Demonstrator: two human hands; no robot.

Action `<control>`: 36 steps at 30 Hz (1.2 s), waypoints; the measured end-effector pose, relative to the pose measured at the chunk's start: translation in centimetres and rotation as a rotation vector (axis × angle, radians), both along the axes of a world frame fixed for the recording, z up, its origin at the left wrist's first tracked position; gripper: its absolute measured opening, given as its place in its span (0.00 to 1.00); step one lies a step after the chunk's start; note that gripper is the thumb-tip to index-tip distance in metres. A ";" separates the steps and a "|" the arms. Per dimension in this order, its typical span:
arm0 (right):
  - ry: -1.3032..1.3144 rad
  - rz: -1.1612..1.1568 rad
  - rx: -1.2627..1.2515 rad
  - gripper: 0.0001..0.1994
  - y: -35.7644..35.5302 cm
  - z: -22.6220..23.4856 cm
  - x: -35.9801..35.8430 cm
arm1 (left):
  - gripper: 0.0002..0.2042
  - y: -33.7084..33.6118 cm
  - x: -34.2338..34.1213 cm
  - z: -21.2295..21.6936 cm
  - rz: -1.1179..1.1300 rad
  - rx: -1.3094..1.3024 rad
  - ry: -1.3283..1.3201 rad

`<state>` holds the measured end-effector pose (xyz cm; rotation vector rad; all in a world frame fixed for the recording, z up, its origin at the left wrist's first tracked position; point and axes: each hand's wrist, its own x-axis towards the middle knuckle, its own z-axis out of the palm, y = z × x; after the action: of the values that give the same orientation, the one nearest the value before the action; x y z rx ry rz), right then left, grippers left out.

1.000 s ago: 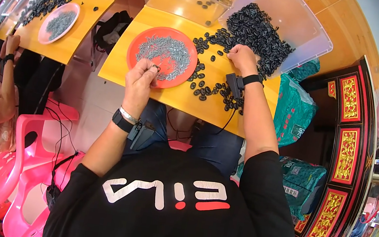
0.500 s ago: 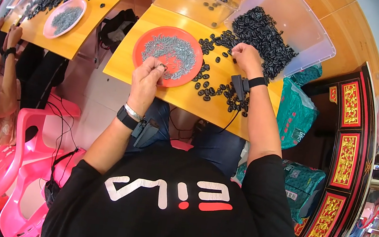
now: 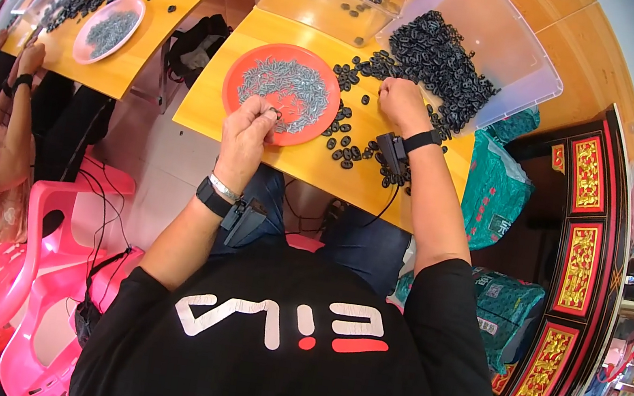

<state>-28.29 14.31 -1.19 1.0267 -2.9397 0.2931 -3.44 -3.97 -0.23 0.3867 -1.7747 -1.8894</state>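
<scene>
Left hand (image 3: 246, 134) pinches 1 dark piece (image 3: 273, 112); right hand (image 3: 403, 103) curled (can't tell contents). Remaining: grey bits (image 3: 289, 81), black pieces (image 3: 440, 62); done unclear.

White lettering with red accents (image 3: 282, 325) spans the black shirt (image 3: 288, 390) at six o'clock. Printed characters mark the teal bag (image 3: 492, 175) at three o'clock and the lower teal bag (image 3: 519, 298) at four, too small to read surely.

Black short-sleeved T-shirt (image 3: 281, 385) with white-and-red lettering (image 3: 271, 326), blue jeans (image 3: 363, 246), black wrist straps (image 3: 424, 140), silver bracelet (image 3: 223, 187).
</scene>
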 end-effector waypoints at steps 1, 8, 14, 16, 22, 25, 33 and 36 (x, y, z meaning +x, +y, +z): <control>0.070 0.042 0.002 0.07 0.1 -0.1 0.0 | 0.06 0.0 0.0 -0.1 -0.002 0.005 -0.002; -0.711 -0.044 -0.471 0.09 2.0 1.9 1.7 | 0.06 0.0 0.0 -0.5 -0.016 -0.035 -0.001; -1.073 0.086 -0.907 0.13 1.7 5.1 6.7 | 0.06 0.6 0.1 -0.4 -0.045 -0.008 -0.002; -1.222 0.106 -1.007 0.14 1.4 5.7 7.7 | 0.06 0.7 0.2 -0.3 -0.054 0.003 -0.003; -1.501 0.203 -1.214 0.14 0.6 4.4 8.6 | 0.06 0.7 0.2 -0.2 -0.063 0.025 -0.013; -1.538 0.200 -1.225 0.14 0.1 4.4 9.1 | 0.05 0.8 0.2 0.0 -0.056 0.020 -0.027; -1.111 0.171 -1.105 0.14 -1.8 5.8 11.6 | 0.06 0.9 0.2 -0.1 -0.053 0.005 -0.034; -0.995 0.194 -1.097 0.15 -2.5 5.5 12.3 | 0.06 0.7 0.3 -0.3 -0.055 0.009 -0.034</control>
<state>-15.98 11.80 4.31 1.0598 -2.3535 2.6194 -3.13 -3.31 -0.55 0.3792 -1.8166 -1.9399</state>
